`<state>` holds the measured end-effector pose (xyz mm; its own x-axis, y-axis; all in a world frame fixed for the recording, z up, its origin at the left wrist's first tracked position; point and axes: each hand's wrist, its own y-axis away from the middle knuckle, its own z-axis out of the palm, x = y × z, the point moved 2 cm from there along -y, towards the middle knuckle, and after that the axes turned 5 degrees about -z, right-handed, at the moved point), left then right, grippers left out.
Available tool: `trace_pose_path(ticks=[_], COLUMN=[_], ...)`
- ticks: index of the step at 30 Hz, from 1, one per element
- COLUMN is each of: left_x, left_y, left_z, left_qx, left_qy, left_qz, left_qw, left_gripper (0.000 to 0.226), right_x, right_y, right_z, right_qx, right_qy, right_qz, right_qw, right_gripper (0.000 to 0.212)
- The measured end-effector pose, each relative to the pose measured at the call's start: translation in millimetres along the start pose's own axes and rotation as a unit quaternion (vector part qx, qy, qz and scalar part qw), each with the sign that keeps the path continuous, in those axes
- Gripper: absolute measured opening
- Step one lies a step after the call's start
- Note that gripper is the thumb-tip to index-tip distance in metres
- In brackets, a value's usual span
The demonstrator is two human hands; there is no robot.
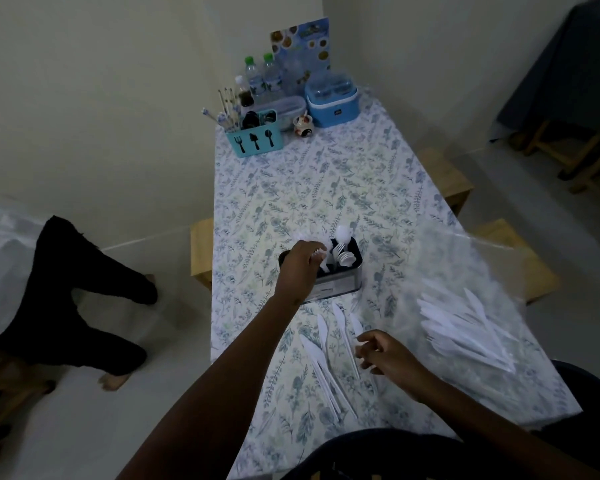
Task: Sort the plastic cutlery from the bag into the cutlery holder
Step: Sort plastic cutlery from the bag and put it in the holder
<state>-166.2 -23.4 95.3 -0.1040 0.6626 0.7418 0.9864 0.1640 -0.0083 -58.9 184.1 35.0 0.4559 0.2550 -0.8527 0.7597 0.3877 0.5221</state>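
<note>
A dark metal cutlery holder point(340, 287) stands mid-table with white plastic forks and spoons point(343, 256) upright in its right side. My left hand point(298, 268) is over the holder's left side, fingers curled round white plastic cutlery point(321, 252) whose type I cannot make out. Several white knives point(329, 362) lie loose on the cloth in front of the holder. My right hand point(385, 355) hovers at their right, fingers loosely curled, holding nothing that I can see. A clear plastic bag point(499, 271) on the right holds a pile of white cutlery point(465, 330).
The table point(326, 188) has a floral cloth. At its far end stand a turquoise caddy point(257, 142), water bottles point(264, 76), a blue container point(331, 98) and a small jar point(303, 126). A person's legs point(73, 299) are at the left. Wooden stools flank the table.
</note>
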Motion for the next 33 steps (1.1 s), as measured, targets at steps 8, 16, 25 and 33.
trace_pose_path(ticks=[8, 16, 25, 33], left_x=[-3.3, -16.7, -58.0, -81.7], left_y=[16.0, 44.1, 101.9, 138.7], left_z=[8.3, 12.0, 28.7, 31.8], left_qx=[0.019, 0.052, -0.015, -0.079], left_qy=[-0.012, 0.021, 0.058, 0.040], left_qz=[-0.022, -0.025, -0.091, -0.115], left_qw=[1.000, 0.998, 0.994, 0.989], left_gripper=[0.017, 0.030, 0.018, 0.012], right_x=[5.2, 24.4, 40.9, 47.0], right_y=[-12.6, -19.7, -12.5, -21.8], right_z=[-3.3, -8.1, 5.4, 34.5], right_qx=[0.023, 0.104, 0.099, 0.126], right_qy=[0.065, 0.161, 0.360, 0.414], right_qz=[0.004, 0.009, -0.013, -0.027], right_qw=[0.998, 0.981, 0.928, 0.901], right_gripper=[0.016, 0.009, 0.024, 0.017])
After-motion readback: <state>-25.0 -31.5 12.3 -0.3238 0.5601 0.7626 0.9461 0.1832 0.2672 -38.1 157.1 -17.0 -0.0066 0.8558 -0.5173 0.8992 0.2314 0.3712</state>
